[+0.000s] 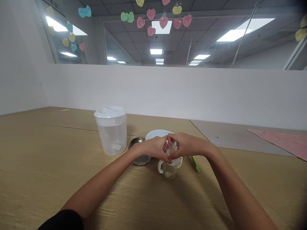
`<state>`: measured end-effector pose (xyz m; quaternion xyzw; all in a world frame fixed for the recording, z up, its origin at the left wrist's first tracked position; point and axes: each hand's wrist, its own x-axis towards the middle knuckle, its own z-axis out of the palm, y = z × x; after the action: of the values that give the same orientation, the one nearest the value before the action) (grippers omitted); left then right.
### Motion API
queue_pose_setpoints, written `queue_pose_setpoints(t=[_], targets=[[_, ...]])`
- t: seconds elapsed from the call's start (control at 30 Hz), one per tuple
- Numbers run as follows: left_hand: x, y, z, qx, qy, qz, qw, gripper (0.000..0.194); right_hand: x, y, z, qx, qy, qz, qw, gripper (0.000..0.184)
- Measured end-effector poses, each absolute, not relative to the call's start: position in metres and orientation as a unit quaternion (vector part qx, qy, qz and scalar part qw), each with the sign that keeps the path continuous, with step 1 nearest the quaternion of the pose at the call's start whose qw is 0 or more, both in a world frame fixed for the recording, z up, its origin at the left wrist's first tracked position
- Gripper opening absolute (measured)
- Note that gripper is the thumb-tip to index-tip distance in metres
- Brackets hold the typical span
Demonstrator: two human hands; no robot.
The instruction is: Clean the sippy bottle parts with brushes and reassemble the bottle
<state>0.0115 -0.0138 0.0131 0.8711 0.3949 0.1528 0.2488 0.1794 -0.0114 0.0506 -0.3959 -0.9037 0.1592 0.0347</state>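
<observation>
A clear baby bottle [169,172] with two white side handles stands upright on the table in front of me. Its see-through top [173,147] shows between my hands. My left hand [155,147] curls around the top from the left, fingers bent and partly hidden behind it. From the other side, my right hand [185,145] closes on the same top with thumb and fingers. The fingertips of both hands meet above and in front of it. A small pale piece lies inside the bottle near its base.
Left of my hands stands a clear plastic bucket [112,137] with a white lid. A round metal dish [141,161] and a white plate [155,132] lie behind my hands. A green-edged tool [195,164] lies right of the bottle. A pink sheet [283,140] is far right.
</observation>
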Motion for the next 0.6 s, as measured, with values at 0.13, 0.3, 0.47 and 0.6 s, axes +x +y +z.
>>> queue_pose_setpoints(t=[0.13, 0.3, 0.47, 0.6], targets=[[0.011, -0.012, 0.011, 0.874, 0.393, 0.157, 0.239, 0.047, 0.179, -0.011, 0.049, -0.385, -0.91, 0.155, 0.026, 0.027], [0.012, -0.01, 0.007, 0.878, 0.389, 0.147, 0.236, 0.043, 0.175, -0.011, 0.046, -0.425, -0.897, 0.124, -0.007, 0.034], [0.012, -0.002, 0.002, 0.875, 0.366, 0.153, 0.279, 0.043, 0.17, -0.013, 0.045, -0.433, -0.896, 0.099, -0.014, 0.034], [0.012, 0.0, -0.001, 0.872, 0.365, 0.159, 0.285, 0.043, 0.17, -0.012, 0.044, -0.437, -0.895, 0.088, -0.012, 0.037]])
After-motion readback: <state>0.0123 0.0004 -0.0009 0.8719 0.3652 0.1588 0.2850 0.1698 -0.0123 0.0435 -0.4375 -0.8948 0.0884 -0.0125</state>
